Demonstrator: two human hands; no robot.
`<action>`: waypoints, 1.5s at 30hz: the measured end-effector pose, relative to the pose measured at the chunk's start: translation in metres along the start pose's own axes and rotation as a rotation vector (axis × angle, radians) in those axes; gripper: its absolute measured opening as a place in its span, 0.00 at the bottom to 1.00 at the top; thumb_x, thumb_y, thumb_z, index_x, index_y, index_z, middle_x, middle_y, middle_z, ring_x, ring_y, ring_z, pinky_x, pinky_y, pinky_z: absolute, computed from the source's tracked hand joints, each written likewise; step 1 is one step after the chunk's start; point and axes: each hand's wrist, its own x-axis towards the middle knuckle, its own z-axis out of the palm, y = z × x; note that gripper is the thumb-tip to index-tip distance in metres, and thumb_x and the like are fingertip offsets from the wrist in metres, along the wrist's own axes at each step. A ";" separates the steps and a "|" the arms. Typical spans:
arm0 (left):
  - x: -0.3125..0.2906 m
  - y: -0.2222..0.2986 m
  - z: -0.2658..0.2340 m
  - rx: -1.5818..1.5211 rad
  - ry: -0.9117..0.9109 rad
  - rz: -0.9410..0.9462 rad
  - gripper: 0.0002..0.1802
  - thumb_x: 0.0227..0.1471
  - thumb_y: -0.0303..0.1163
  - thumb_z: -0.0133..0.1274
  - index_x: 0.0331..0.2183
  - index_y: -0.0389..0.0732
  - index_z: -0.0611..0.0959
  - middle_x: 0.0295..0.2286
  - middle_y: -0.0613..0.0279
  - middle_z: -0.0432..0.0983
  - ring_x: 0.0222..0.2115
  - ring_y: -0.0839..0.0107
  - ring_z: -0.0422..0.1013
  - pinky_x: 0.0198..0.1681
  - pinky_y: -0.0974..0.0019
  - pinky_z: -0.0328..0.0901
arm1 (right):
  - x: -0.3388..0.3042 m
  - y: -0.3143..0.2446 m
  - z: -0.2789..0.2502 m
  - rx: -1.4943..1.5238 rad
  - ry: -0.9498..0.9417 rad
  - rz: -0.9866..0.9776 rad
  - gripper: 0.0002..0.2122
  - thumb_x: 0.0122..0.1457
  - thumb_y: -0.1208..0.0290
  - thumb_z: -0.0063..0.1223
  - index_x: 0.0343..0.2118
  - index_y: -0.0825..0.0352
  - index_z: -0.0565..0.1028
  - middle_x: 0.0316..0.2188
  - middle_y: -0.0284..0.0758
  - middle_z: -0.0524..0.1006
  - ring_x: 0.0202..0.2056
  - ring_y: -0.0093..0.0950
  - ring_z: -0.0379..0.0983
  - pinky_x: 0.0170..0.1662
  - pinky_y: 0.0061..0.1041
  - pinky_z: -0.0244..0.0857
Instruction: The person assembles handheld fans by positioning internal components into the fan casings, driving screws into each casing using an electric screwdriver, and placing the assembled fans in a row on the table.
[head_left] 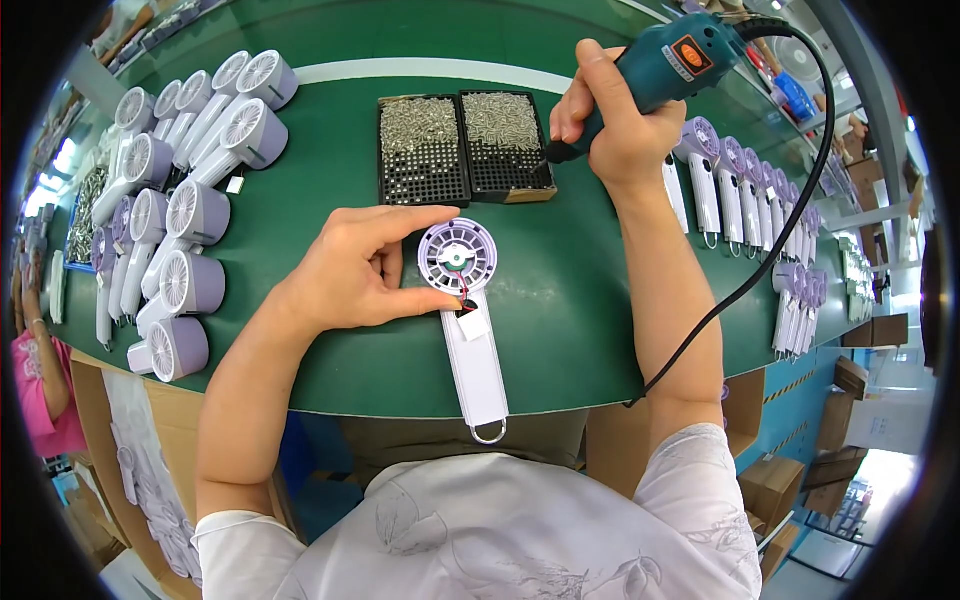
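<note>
A white and lilac handheld fan (478, 375) lies on the green table before me, its round head away from me and its wire loop at the near edge. Its head is uncovered, with red and dark wires and a small white tab showing. My left hand (352, 265) pinches the fan's head between thumb and fingers. Raised at the right, my right hand (630, 125) grips a teal electric screwdriver (680, 62), whose dark tip points left and down, near the right screw tray (512, 185). Beside that tray stands a second screw tray (420, 180); both are black, perforated and partly covered with small screws.
Several assembled fans (190, 215) stand in rows on the left. More open fan bodies (735, 200) line the right side. The screwdriver's black cable (800, 210) loops down past my right forearm. A cardboard box (120, 430) with white parts sits below the table's left edge.
</note>
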 end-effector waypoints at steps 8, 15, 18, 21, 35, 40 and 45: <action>-0.002 -0.004 0.001 0.005 0.012 -0.014 0.38 0.34 0.33 0.77 0.50 0.34 0.81 0.24 0.68 0.76 0.14 0.86 0.62 0.17 0.79 0.55 | -0.003 -0.006 0.011 -0.048 -0.040 0.026 0.09 0.59 0.72 0.62 0.26 0.70 0.76 0.13 0.31 0.73 0.13 0.21 0.71 0.18 0.22 0.65; -0.002 -0.001 0.004 0.026 0.029 -0.063 0.38 0.33 0.36 0.78 0.47 0.33 0.82 0.21 0.68 0.75 0.14 0.86 0.62 0.16 0.78 0.55 | -0.003 -0.047 0.018 0.261 -0.165 -0.028 0.09 0.66 0.70 0.43 0.33 0.70 0.73 0.15 0.32 0.67 0.13 0.26 0.63 0.20 0.30 0.62; -0.002 0.000 0.003 0.027 0.034 -0.062 0.37 0.33 0.37 0.78 0.46 0.32 0.83 0.21 0.67 0.75 0.14 0.85 0.62 0.16 0.77 0.55 | -0.014 -0.059 0.033 0.277 -0.234 -0.032 0.11 0.67 0.67 0.40 0.34 0.68 0.72 0.16 0.32 0.67 0.13 0.25 0.61 0.19 0.30 0.62; -0.001 0.000 0.004 0.016 0.039 -0.061 0.37 0.33 0.36 0.78 0.46 0.32 0.83 0.21 0.67 0.76 0.13 0.85 0.62 0.16 0.77 0.55 | -0.023 -0.062 0.042 0.300 -0.325 -0.040 0.12 0.69 0.67 0.38 0.35 0.67 0.72 0.16 0.32 0.67 0.13 0.25 0.61 0.19 0.30 0.63; 0.000 0.006 0.002 0.023 0.012 -0.138 0.37 0.34 0.42 0.77 0.46 0.34 0.83 0.20 0.60 0.75 0.14 0.76 0.66 0.19 0.71 0.62 | -0.037 -0.054 0.053 0.296 -0.304 0.017 0.09 0.69 0.71 0.39 0.36 0.68 0.71 0.16 0.33 0.68 0.12 0.26 0.63 0.18 0.30 0.63; 0.001 0.008 0.001 0.010 0.013 -0.139 0.37 0.33 0.42 0.77 0.46 0.34 0.83 0.20 0.59 0.76 0.15 0.75 0.66 0.19 0.70 0.62 | -0.039 -0.051 0.056 0.255 -0.276 0.012 0.09 0.68 0.71 0.40 0.35 0.69 0.71 0.16 0.33 0.68 0.12 0.26 0.63 0.18 0.30 0.64; 0.002 0.009 -0.001 0.013 0.008 -0.126 0.37 0.33 0.42 0.77 0.45 0.33 0.83 0.21 0.58 0.76 0.16 0.74 0.67 0.20 0.69 0.63 | -0.043 -0.044 0.059 0.152 -0.328 -0.022 0.05 0.66 0.75 0.44 0.33 0.70 0.70 0.16 0.34 0.68 0.13 0.25 0.64 0.19 0.29 0.66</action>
